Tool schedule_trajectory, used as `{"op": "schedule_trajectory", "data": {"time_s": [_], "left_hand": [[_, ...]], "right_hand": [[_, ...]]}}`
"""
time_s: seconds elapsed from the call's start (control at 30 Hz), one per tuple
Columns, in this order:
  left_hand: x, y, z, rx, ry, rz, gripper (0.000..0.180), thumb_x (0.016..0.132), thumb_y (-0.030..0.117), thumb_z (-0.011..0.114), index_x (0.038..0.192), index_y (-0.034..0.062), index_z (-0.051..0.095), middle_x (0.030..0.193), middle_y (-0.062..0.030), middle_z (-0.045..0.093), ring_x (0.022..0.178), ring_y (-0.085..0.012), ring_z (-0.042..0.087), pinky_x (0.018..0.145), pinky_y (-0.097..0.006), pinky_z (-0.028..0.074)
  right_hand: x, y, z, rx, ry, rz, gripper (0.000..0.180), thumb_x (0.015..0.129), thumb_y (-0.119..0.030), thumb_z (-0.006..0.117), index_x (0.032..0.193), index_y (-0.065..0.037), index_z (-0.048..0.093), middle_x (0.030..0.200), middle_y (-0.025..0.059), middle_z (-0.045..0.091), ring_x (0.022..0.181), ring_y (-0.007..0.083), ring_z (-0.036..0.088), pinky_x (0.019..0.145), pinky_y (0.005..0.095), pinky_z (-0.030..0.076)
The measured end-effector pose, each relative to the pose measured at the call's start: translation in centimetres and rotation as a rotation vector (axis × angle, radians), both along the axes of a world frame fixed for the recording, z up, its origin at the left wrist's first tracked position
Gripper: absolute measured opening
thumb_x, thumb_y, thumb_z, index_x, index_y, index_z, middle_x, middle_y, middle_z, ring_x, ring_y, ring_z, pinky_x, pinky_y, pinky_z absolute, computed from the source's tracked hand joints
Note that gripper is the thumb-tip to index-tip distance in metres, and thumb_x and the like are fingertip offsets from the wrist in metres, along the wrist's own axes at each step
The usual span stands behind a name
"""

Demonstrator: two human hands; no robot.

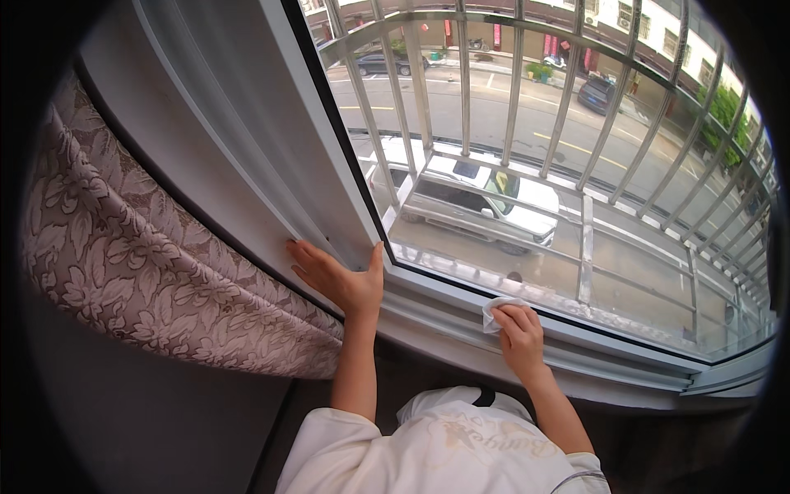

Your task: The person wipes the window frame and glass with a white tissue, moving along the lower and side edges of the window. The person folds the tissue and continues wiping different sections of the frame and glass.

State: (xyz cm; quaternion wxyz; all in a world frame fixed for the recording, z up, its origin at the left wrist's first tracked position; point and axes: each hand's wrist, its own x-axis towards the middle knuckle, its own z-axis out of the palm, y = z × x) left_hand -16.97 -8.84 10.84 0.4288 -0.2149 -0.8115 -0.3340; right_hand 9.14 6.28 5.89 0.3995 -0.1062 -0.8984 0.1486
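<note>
A white sliding window frame [317,111] runs down the left and along the bottom of the glass pane [461,239]. My left hand [344,280] rests with its fingers spread on the frame's lower left corner, thumb up along the upright. It holds nothing. On the bottom rail [436,290], my right hand [518,329] is closed around a crumpled white tissue or cloth [492,317], pressed at the lower edge of the glass. The fingers partly hide the cloth. Below the rail lie the window tracks [592,362].
A pinkish floral curtain [164,272] hangs to the left, beside the frame. Metal security bars [514,90] stand outside the glass. Beyond them, a white car [485,193] is parked along a street [527,123]. A dark surface [156,403] lies at the lower left.
</note>
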Motion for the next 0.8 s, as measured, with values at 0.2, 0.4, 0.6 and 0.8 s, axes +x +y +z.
{"op": "schedule_trajectory", "data": {"time_s": [0.2,0.4,0.6,0.8], "left_hand": [[-0.6,0.2,-0.3,0.120,-0.056,-0.042,0.128,0.073,0.041,0.086,0.156,-0.0073,0.002,0.161,-0.0317,0.010,0.149,-0.0473,0.016,0.120,-0.057,0.016],[-1.2,0.3,-0.3,0.138,0.013,-0.033,0.122,0.073,0.032,0.087,0.156,-0.0085,0.006,0.160,-0.0320,0.016,0.147,-0.0474,0.022,0.119,-0.055,0.020],[-1.6,0.7,-0.5,0.147,0.049,-0.041,0.119,0.076,0.032,0.086,0.156,-0.0081,0.007,0.160,-0.0322,0.017,0.146,-0.0476,0.025,0.117,-0.055,0.022],[-1.5,0.6,-0.6,0.066,0.040,0.018,0.117,0.078,0.036,0.085,0.156,-0.0072,0.010,0.160,-0.0303,0.019,0.146,-0.0463,0.026,0.117,-0.055,0.023]], "right_hand": [[0.0,-0.1,0.1,-0.010,-0.033,0.022,0.038,0.071,0.007,0.065,0.107,-0.004,0.070,0.106,0.0075,0.065,0.097,0.0282,0.061,0.083,0.0400,0.050],[-0.3,-0.1,0.2,-0.048,-0.037,0.067,0.040,0.070,0.006,0.066,0.108,-0.003,0.070,0.108,0.0073,0.065,0.098,0.0285,0.061,0.085,0.0402,0.051],[-0.2,0.5,0.4,0.009,-0.060,0.081,0.039,0.071,0.004,0.067,0.109,-0.002,0.069,0.110,0.0072,0.065,0.100,0.0270,0.062,0.088,0.0396,0.051],[4.0,1.6,-0.6,0.064,-0.090,-0.082,0.038,0.073,0.003,0.065,0.110,-0.003,0.069,0.111,0.0083,0.065,0.102,0.0281,0.062,0.090,0.0414,0.051]]}}
